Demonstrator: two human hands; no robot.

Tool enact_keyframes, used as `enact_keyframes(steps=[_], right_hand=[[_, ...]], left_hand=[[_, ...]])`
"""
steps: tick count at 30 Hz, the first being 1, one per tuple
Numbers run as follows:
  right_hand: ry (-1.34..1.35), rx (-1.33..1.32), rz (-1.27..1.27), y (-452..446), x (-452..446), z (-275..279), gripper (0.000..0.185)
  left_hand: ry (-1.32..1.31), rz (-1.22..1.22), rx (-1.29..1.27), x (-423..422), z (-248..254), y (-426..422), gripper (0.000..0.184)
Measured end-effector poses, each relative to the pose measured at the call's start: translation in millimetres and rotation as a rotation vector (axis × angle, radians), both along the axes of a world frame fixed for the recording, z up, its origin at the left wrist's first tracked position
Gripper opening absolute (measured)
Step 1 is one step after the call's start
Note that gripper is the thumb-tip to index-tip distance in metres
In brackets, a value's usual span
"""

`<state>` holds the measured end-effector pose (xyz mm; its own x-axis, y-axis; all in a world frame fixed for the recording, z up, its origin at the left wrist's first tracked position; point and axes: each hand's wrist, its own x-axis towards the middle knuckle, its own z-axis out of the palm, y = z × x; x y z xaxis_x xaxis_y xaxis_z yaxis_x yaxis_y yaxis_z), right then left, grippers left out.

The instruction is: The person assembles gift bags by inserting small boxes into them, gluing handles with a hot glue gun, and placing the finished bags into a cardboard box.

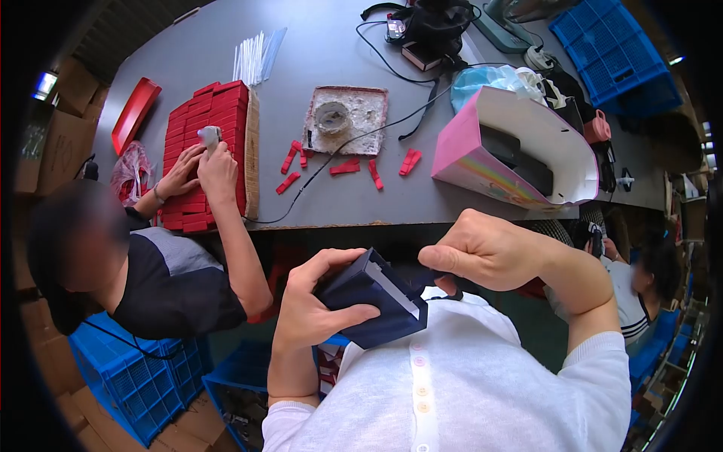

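Held in front of my chest is a dark blue box (376, 320) with a pale inner edge along its open side. My left hand (320, 301) grips it, the thumb across the near face and the fingers round the far side. Just to the right of the box, my right hand (482, 252) is curled closed with its thumb towards the box. Something dark shows below its fingers, but I cannot make out what it is or whether the hand holds it.
A co-worker's hands (199, 173) hold a pale tool over stacked red boxes (207, 113). The grey table (279, 203) also bears several red strips, a tape roll (332, 118) on a board, and a pink rainbow carton (459, 139). Another person sits at right. Blue crates (143, 384) stand below left.
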<state>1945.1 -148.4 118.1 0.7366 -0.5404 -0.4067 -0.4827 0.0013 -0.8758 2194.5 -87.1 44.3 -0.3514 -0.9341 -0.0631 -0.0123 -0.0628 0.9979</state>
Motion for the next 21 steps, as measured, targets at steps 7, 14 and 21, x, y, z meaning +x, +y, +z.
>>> enact_keyframes(steps=[7, 14, 21], right_hand=[[-0.043, 0.002, 0.043, -4.0, 17.4, 2.3, 0.041], [-0.084, -0.206, -0.064, -2.7, 17.4, -2.3, 0.031], [-0.004, -0.067, 0.045, -6.3, 23.1, -3.4, 0.031]], left_hand=[[0.012, -0.080, -0.065, -2.9, 1.8, -1.5, 0.061], [0.015, -0.069, -0.067, -2.7, 1.3, -2.3, 0.062], [0.024, -0.077, -0.090, -4.5, 2.4, -4.9, 0.062]])
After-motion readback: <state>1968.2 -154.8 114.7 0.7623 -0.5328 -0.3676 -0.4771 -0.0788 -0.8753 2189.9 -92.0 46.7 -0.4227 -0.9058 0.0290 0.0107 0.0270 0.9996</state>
